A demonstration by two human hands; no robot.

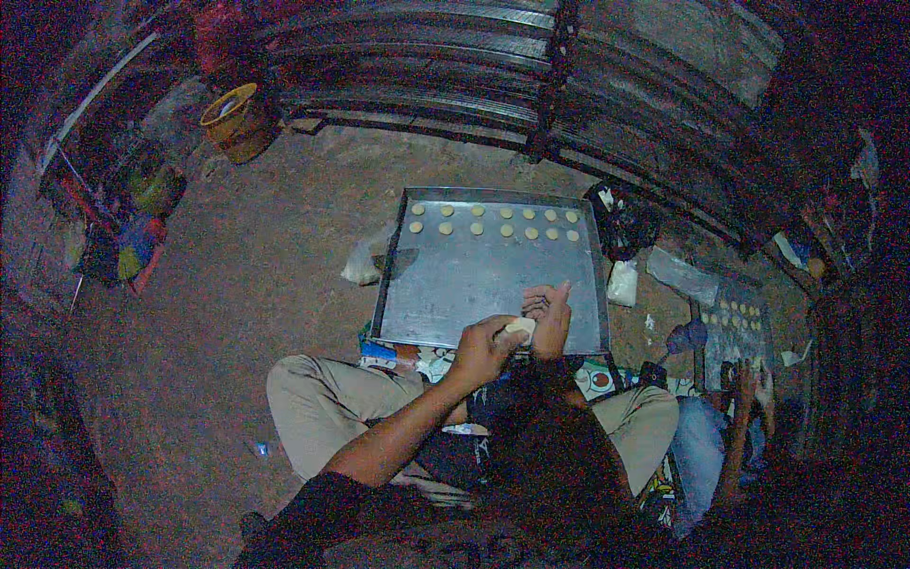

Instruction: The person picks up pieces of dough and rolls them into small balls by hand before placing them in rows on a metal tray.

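My left hand [482,351] is closed on a pale lump of dough [520,327], which sticks out between thumb and fingers. Right beside it, my right hand [552,321] is turned palm inward, fingers apart and slightly bent, its lower palm against or very near the dough. Both are above the near edge of a large metal baking tray [445,294]. Two rows of small, flat, round dough pieces [477,229] lie along the tray's far side.
At the right, another person's hands [749,379] are over a second tray [728,346] with similar rounds. A clear bag of white stuff [622,284] and a black plastic bag [626,223] lie beside my tray. An orange bucket [239,128] stands far left, near slatted metal [427,90].
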